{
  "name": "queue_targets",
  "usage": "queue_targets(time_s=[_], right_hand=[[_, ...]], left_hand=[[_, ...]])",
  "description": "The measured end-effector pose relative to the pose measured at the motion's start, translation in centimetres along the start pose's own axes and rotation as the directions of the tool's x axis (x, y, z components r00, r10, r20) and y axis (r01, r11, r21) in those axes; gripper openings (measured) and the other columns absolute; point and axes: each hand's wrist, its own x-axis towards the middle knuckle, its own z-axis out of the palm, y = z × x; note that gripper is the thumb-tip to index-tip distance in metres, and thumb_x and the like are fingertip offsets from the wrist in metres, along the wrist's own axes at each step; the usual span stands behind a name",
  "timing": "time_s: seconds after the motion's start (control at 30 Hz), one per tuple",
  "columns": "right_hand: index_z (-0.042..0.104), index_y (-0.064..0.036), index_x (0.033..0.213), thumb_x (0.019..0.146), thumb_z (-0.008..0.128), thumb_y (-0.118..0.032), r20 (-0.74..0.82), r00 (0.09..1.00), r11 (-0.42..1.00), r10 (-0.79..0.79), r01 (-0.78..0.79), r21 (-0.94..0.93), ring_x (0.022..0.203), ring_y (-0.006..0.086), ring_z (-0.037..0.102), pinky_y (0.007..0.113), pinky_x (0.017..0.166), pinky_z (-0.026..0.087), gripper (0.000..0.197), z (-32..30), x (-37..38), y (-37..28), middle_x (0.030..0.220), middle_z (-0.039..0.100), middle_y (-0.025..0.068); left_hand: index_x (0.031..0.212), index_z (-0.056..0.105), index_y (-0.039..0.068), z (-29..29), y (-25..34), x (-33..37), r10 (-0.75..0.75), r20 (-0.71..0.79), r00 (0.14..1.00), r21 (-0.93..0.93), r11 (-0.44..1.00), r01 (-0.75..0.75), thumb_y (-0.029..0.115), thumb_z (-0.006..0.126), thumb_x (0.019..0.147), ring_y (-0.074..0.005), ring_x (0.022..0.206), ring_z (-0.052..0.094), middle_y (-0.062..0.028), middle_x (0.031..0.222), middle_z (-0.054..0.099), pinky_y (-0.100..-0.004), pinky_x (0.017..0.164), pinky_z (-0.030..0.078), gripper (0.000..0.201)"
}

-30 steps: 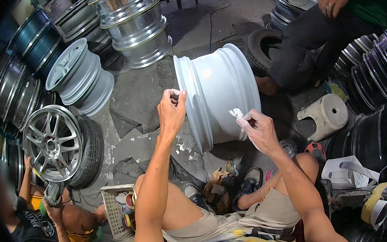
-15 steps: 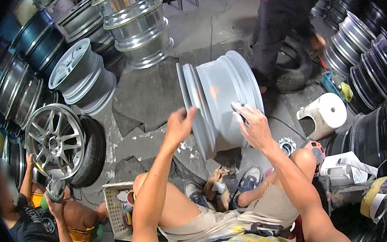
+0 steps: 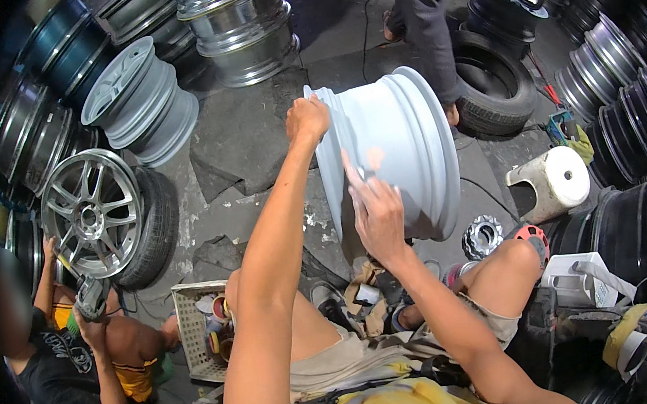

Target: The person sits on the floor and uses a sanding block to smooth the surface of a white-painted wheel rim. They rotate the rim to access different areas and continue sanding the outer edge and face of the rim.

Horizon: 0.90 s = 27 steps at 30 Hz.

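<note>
A light grey wheel rim [image 3: 405,143] stands on its side before me, with pinkish-tan patches on its barrel. My left hand [image 3: 308,118] is closed over the top of its left lip. Against the left part of the barrel, just below the patches, is my right hand [image 3: 380,213], one finger stretched along the surface and the others loosely bent. I make out nothing held in it. Between my feet lie brown paper [image 3: 378,316] and a small white cylinder [image 3: 366,294], with part of the paper hidden by my legs.
At left a seated person [image 3: 52,356] holds a grey power tool [image 3: 93,297] by a spoked wheel [image 3: 91,218] and tire. Another person [image 3: 427,28] stands beyond my rim, near a tire [image 3: 493,84]. A white stool [image 3: 551,180], a crate [image 3: 194,331] and stacked rims [image 3: 242,30] surround me.
My left hand has moved up and taken hold of the rim's lip. My right hand has shifted left across the barrel. The rim has turned slightly, and the standing person has moved away.
</note>
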Motion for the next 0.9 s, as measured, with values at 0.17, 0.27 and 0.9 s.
queue_targets(time_s=[0.17, 0.27, 0.9], right_hand=[[0.061, -0.0085, 0.140, 0.094, 0.062, -0.003, -0.002, 0.999, 0.999, 0.037, -0.037, -0.015, 0.078, 0.0249, 0.059, 0.040, 0.072, 0.037, 0.047, 0.6, 4.0, 0.8, 0.084, 0.061, 0.0089], [0.057, -0.0078, 0.144, 0.090, 0.062, -0.001, 0.052, 0.997, 0.997, 0.056, -0.059, 0.050, 0.078, 0.0235, 0.057, 0.038, 0.071, 0.033, 0.055, 0.7, -1.6, 0.0, 0.083, 0.059, 0.0094], [0.065, -0.0055, 0.128, 0.090, 0.056, 0.000, 0.062, 0.995, 0.997, 0.076, -0.075, -0.024, 0.085, 0.0328, 0.063, 0.045, 0.076, 0.038, 0.040, 0.6, 4.0, -0.1, 0.088, 0.065, 0.0130]], left_hand=[[0.111, 0.071, -0.006, 0.6, 0.1, 0.1, 0.026, 0.015, 1.000, -0.032, 0.999, -0.026, 0.037, 0.048, 0.101, -0.0451, 0.115, 0.065, -0.0291, 0.118, 0.068, -0.0501, 0.099, 0.051, 0.050], [0.111, 0.071, -0.006, 0.1, -0.6, 1.6, 0.022, -0.038, 0.999, -0.037, 0.999, -0.023, 0.037, 0.048, 0.101, -0.0452, 0.114, 0.065, -0.0293, 0.117, 0.069, -0.0503, 0.099, 0.051, 0.050], [0.107, 0.072, -0.008, 0.7, -0.5, 0.8, 0.046, -0.040, 0.998, -0.073, 0.996, -0.049, 0.037, 0.046, 0.101, -0.0455, 0.112, 0.066, -0.0302, 0.114, 0.070, -0.0508, 0.098, 0.051, 0.052]])
